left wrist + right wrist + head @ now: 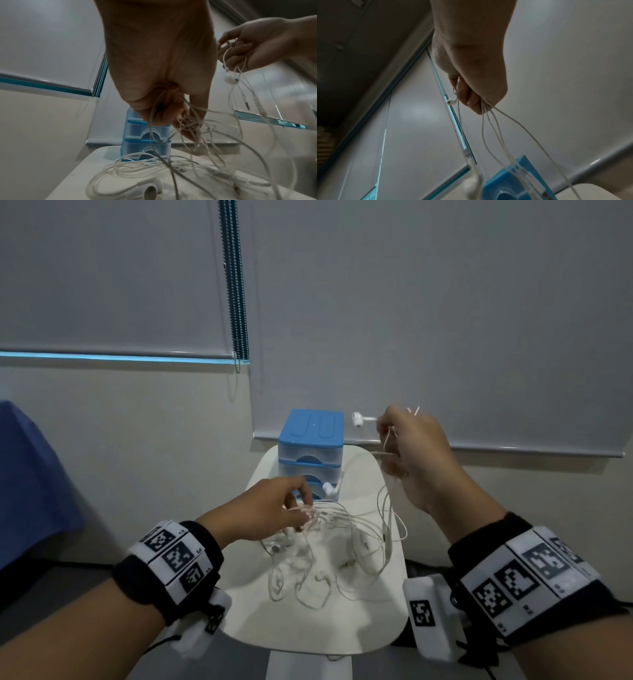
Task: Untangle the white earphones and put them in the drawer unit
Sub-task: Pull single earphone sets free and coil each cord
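Observation:
A tangle of white earphones (322, 546) lies on the small white table (308, 625), in front of the blue drawer unit (311, 446). My left hand (274, 508) is low over the tangle and pinches several cords (171, 108). My right hand (411, 446) is raised to the right of the drawer unit, gripping a bunch of cords (488, 117); one earbud (357, 418) sticks out to its left, and the cords hang from it down to the table. Another earbud (329, 488) hangs in front of the unit's drawers, which look closed.
The table is narrow, with rounded edges and floor on both sides. A wall with grey roller blinds (445, 320) and a bead chain (236, 285) stands just behind the drawer unit. A blue cloth-covered thing (30, 474) sits at the far left.

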The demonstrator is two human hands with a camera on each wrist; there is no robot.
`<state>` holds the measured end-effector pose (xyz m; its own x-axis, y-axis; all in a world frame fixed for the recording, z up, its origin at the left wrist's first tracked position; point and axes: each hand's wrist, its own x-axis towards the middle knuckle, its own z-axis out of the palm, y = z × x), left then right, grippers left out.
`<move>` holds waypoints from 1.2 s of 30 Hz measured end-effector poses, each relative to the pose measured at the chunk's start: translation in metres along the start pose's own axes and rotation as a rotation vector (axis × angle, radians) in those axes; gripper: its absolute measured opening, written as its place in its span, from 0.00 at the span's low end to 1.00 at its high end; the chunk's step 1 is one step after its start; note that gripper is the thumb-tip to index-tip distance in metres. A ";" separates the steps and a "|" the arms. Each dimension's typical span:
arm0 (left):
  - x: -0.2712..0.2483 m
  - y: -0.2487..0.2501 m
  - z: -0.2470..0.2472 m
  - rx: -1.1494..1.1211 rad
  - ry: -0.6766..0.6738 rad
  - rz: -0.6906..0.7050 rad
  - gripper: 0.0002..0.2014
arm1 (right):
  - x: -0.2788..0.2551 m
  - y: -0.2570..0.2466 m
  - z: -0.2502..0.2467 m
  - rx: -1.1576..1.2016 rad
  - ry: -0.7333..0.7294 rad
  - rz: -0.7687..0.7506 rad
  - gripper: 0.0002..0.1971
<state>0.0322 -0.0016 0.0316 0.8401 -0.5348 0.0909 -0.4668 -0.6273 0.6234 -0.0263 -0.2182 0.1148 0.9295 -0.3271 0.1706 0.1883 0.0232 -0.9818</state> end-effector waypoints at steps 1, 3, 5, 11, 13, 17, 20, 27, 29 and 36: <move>0.000 -0.003 0.001 0.009 -0.048 -0.015 0.06 | -0.001 -0.006 0.000 0.019 -0.020 -0.017 0.11; -0.001 -0.005 0.003 0.012 -0.099 -0.007 0.05 | -0.002 -0.016 0.000 0.055 -0.080 -0.043 0.11; 0.000 -0.006 0.005 0.039 -0.126 0.023 0.05 | -0.004 -0.024 0.001 0.071 -0.148 -0.071 0.12; 0.002 -0.005 0.002 0.214 -0.190 0.000 0.15 | -0.014 -0.042 -0.001 -0.253 -0.347 -0.168 0.09; 0.001 0.001 -0.009 0.179 -0.079 0.074 0.22 | -0.017 -0.045 -0.004 -0.416 -0.425 -0.192 0.10; -0.010 0.044 -0.041 -0.571 0.187 0.215 0.26 | -0.025 -0.046 -0.005 -0.593 -0.561 -0.207 0.10; -0.023 0.073 -0.061 -0.935 0.023 0.297 0.32 | -0.030 -0.047 -0.005 -0.627 -0.664 -0.185 0.12; -0.035 0.100 -0.027 -0.415 -0.271 0.219 0.23 | -0.040 -0.056 -0.002 -0.555 -0.744 -0.244 0.16; -0.037 0.099 -0.022 -0.399 -0.264 0.167 0.13 | -0.042 -0.056 -0.008 -0.524 -0.711 -0.245 0.16; -0.047 0.105 -0.042 -0.427 -0.096 0.093 0.13 | -0.042 -0.042 -0.044 -0.377 -0.567 -0.161 0.14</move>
<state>-0.0447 -0.0183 0.1259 0.7606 -0.6412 0.1018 -0.3666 -0.2947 0.8825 -0.0873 -0.2474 0.1455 0.9405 0.2472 0.2331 0.3105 -0.3468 -0.8851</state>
